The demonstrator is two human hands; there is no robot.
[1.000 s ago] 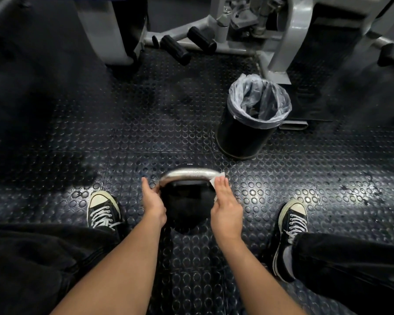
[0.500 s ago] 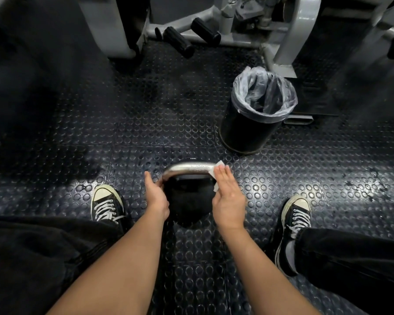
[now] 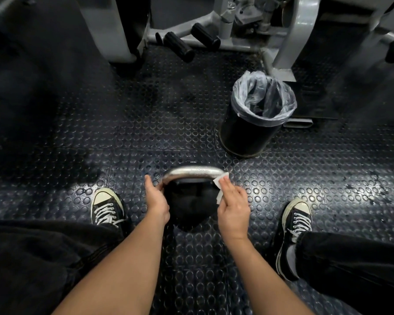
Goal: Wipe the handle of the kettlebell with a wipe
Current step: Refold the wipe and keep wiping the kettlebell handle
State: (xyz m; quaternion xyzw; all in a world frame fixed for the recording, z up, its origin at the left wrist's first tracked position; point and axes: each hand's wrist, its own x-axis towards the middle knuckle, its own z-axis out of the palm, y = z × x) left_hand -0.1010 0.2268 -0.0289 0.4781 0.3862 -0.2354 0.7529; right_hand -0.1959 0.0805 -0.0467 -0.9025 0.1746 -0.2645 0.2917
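Note:
A black kettlebell [image 3: 191, 205] stands on the studded rubber floor between my feet, its bare metal handle [image 3: 192, 173] arching across the top. My left hand [image 3: 156, 201] rests against the handle's left end and the bell's side. My right hand [image 3: 233, 205] presses a white wipe [image 3: 219, 181] with flat fingers against the handle's right end. Part of the wipe hangs down under my palm.
A black waste bin [image 3: 248, 133] with a clear liner stands ahead to the right. A grey gym machine frame [image 3: 291, 32] with black foot pegs [image 3: 179, 46] fills the far side. My sneakers sit at left [image 3: 106, 206] and right [image 3: 297, 218].
The view has tilted slightly, shifting the scene. My right hand and the wipe stay at the handle's right end, with the fingers a little farther along it. The left hand holds its place.

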